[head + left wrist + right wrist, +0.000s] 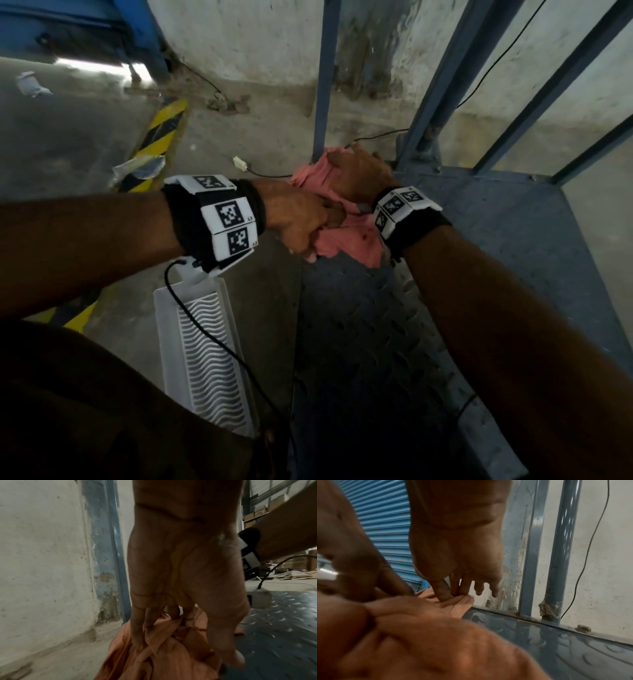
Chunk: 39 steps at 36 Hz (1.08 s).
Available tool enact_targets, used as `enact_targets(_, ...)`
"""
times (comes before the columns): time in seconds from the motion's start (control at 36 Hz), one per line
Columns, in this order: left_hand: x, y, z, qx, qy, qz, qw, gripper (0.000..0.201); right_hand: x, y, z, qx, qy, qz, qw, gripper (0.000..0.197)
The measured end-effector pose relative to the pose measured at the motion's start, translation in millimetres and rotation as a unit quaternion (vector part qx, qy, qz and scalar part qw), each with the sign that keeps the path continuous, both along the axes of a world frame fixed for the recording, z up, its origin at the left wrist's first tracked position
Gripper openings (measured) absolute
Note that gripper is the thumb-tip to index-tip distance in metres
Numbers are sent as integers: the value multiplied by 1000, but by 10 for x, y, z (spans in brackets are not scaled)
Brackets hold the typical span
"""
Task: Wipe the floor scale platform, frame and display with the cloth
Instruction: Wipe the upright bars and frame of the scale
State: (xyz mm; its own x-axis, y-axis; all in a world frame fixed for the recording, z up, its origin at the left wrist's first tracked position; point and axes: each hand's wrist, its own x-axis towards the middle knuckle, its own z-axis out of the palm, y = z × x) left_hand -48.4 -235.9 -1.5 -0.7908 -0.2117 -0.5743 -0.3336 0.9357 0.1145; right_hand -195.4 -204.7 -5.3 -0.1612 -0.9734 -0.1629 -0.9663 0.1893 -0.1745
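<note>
**Head view: cloth gathered at the platform's far corner**

Your crumpled pink cloth (346, 236) sits bunched at the far left corner of the dark diamond-plate scale platform (359, 342), close to the blue-grey steel frame upright (322, 102). Your left hand (298, 219) has its fingers curled into the near folds, and your right hand (359, 174) pinches the far edge between thumb and forefinger, probably to refold a cleaner face before wiping on. No display is in sight.

Pink cloth (346, 236), blue frame (322, 78)
</note>
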Motion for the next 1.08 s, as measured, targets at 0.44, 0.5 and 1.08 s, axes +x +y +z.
enact_targets(0.44,-38,51,-65,-14,76,-16,997,46,5,12,-103,-13,19,-8,1000,62)
enact_targets(0.5,-41,26,-86,5,98,-5,995,46,15,26,-156,-34,45,-10,998,55)
enact_targets(1.08,1,-170,-279,15,98,-36,994,41,-73,-264,-501,-29,99,6,995,61)
